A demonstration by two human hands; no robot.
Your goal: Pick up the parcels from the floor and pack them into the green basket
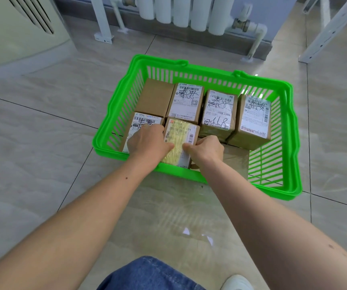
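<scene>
The green basket point(289, 126) stands on the tiled floor and holds several brown cardboard parcels with white shipping labels. A parcel with yellowish tape over its label point(181, 132) stands at the near wall of the basket. My left hand point(147, 143) grips its left side, fingers curled down between it and the labelled parcel point(139, 122) to its left. My right hand point(207, 150) grips its right side, thumb on top. A low taped parcel point(236, 159) lies right of my right hand. Further back stand a plain brown parcel point(154, 97) and three labelled ones point(218, 111).
A white radiator point(181, 11) with pipes runs along the far wall. White metal legs point(102, 21) stand left and right of it. A pale cabinet point(15, 28) is at the far left. My knee in blue jeans point(147, 273) and a white shoe point(237, 282) are at the bottom.
</scene>
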